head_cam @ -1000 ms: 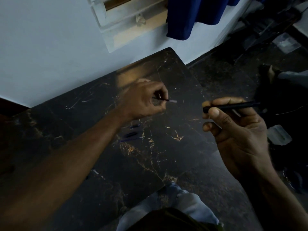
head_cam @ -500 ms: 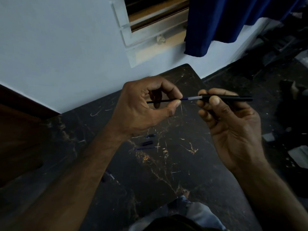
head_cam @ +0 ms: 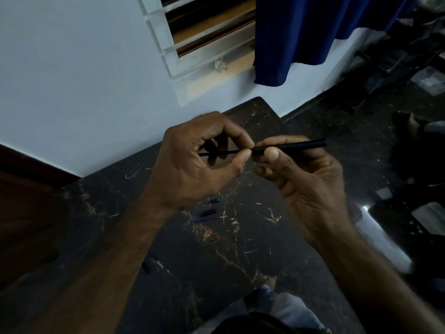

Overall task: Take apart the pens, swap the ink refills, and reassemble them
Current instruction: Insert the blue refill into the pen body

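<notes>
Head view: dark marble table (head_cam: 240,261); hands pinch refill (head_cam: 216,153) and barrel (head_cam: 293,145).

You hold a black pen barrel (head_cam: 291,145) with a thin dark refill (head_cam: 218,153) at its mouth. Below you the table (head_cam: 240,237) is black marble veined in gold and white, with small blue pen parts (head_cam: 208,213) lying on it. The wall (head_cam: 72,80) is pale blue-white and the curtain (head_cam: 313,32) deep blue.
</notes>
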A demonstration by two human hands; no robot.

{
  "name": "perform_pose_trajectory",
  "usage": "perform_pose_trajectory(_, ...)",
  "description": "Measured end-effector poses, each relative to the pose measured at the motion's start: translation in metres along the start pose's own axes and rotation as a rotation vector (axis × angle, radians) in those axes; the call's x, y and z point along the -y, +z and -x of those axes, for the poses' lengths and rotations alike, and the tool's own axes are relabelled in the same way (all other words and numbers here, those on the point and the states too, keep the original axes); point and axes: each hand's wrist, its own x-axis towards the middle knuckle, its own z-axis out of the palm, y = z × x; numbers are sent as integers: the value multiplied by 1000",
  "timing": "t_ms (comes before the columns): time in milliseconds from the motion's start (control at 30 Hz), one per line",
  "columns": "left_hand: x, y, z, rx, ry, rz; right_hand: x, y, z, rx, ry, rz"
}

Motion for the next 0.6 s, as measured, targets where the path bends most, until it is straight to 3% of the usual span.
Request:
perform_pose_trajectory(133, -8, 19, 5, -145, -61, 300, -13, 6, 4, 11, 61, -30)
perform_pose_trajectory(267, -14, 29, 7, -311, -241, 597, -24, 10, 7, 11, 104, -55)
perform_pose_trajectory(500, -20, 43, 11, -317, -370, 572, -34, 9, 4, 4, 212, -157)
perform_pose_trajectory(600, -16, 40, 11, -329, -437, 729, -40, 10, 4, 8, 275, -275)
